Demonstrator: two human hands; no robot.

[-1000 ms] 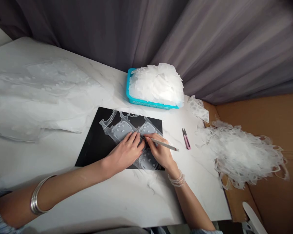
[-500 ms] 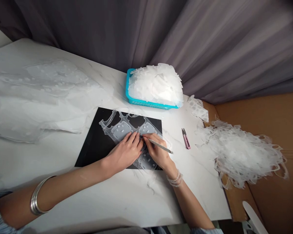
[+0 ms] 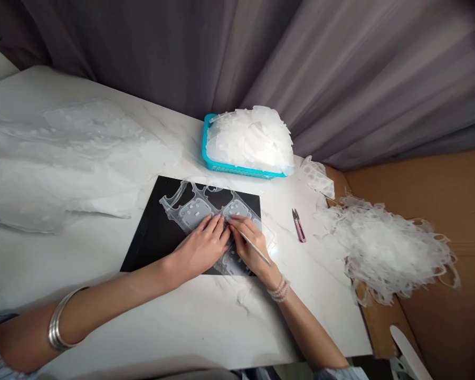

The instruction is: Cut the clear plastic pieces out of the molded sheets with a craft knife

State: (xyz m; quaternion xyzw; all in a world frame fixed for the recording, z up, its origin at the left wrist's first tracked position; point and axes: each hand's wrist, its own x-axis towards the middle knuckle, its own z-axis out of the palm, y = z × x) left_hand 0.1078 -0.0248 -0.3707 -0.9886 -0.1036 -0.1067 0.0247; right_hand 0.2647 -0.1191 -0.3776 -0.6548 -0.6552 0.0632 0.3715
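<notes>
We look down on a white marble-patterned worktop (image 3: 309, 311) set against a grey curtain (image 3: 360, 68), with brown cardboard (image 3: 419, 206) to our right. At its middle lies a black mat (image 3: 146, 248), and on the mat, running diagonally, a translucent moulded sheet (image 3: 193, 211) with rounded cut-outs.

Our left hand (image 3: 200, 250) comes in from the left, a silver bangle (image 3: 57, 327) on the forearm. Its fingers (image 3: 216, 224) lie slightly apart, pressed flat on the sheet. Our right hand (image 3: 253, 248), with a beaded bracelet (image 3: 279, 290) at the wrist, sits just beside it. Its fingers (image 3: 237, 224) are together, pinching a slim pointed tool (image 3: 264, 259) whose tip meets the sheet between the hands.

Beyond the mat, a turquoise basket (image 3: 209, 153) holds a white mound of translucent pieces. To the right lie pink thread snips (image 3: 298, 227), a small strip of scrap (image 3: 316, 177), and a large tangled heap of trimmings (image 3: 391, 248). Wide translucent sheets (image 3: 63, 158) cover the worktop's left side.
</notes>
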